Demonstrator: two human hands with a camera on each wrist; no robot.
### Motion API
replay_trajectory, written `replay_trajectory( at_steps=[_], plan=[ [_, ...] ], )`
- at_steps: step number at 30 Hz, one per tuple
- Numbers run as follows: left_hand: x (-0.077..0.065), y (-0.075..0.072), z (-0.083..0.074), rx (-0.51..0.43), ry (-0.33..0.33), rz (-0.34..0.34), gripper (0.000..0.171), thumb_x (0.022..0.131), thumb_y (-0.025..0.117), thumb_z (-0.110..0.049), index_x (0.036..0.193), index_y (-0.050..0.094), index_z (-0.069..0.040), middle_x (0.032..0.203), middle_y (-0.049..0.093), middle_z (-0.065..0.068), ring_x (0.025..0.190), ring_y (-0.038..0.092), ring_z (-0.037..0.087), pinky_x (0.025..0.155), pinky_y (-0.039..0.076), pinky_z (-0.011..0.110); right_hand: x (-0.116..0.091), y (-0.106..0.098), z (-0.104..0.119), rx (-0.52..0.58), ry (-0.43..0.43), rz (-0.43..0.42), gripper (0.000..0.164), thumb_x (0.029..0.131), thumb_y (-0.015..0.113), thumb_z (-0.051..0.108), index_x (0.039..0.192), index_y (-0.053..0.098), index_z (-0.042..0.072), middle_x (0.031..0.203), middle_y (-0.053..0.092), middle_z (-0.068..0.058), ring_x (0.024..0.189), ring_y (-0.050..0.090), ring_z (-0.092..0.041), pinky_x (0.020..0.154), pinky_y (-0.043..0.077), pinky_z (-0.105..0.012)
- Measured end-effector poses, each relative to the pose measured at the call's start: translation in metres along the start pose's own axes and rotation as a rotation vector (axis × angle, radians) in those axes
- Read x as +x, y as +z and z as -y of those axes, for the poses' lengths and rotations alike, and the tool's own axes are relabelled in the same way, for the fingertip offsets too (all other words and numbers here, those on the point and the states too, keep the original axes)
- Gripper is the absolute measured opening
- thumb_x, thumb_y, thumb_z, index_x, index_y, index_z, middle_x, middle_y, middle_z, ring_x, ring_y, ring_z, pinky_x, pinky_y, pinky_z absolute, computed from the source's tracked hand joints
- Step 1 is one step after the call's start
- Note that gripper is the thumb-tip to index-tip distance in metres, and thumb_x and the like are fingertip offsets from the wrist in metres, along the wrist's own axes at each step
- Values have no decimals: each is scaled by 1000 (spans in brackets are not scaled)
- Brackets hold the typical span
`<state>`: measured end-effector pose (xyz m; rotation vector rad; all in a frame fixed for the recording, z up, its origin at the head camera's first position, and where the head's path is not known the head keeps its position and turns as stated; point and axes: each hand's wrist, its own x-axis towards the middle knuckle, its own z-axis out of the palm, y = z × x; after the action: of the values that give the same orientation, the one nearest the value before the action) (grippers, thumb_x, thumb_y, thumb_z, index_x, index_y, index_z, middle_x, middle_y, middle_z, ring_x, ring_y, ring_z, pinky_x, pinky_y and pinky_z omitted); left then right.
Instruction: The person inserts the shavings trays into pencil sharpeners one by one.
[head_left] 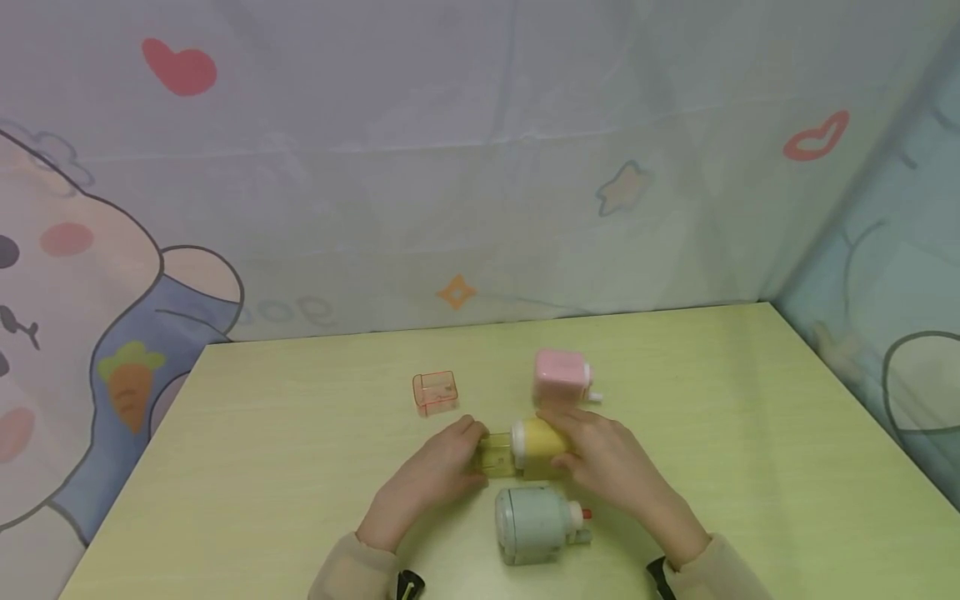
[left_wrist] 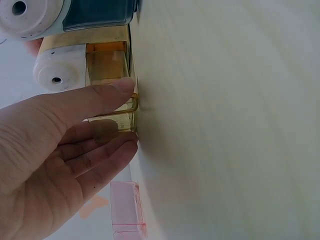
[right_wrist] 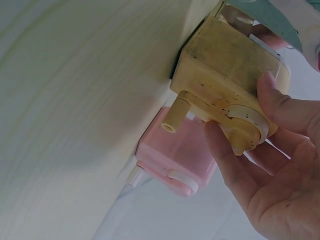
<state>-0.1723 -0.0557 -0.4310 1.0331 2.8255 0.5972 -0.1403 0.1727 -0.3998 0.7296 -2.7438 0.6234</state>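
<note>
The left grip (head_left: 446, 458) pinches the clear yellow drawer (head_left: 498, 457) at the white end of the yellow sharpener (head_left: 542, 448), whose body the right grip (head_left: 606, 454) grasps; the sharpener sits on the bench (head_left: 262, 467) between the farther pink sharpener (head_left: 559, 377) and the nearer green sharpener (head_left: 536, 525)

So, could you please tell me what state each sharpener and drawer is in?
Yellow sharpener: held by the right hand.
Yellow drawer: jutting out, pinched by the left hand.
Green sharpener: upright, drawer apparently closed.
Pink sharpener: upright, front hidden.
Clear reddish drawer: loose on the table.
</note>
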Motion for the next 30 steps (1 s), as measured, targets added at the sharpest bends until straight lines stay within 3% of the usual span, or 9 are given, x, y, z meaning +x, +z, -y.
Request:
replay_trajectory(
  at_steps=[30],
  plan=[
    [8, 6, -4, 12, 15, 0, 51, 68, 76, -18, 110, 53, -1, 93, 54, 3, 81, 48, 10, 78, 50, 27, 4, 4, 4, 1, -19, 9, 59, 64, 77, 14, 118, 56, 4, 116, 60, -17, 95, 57, -26, 76, 53, -46]
  ],
)
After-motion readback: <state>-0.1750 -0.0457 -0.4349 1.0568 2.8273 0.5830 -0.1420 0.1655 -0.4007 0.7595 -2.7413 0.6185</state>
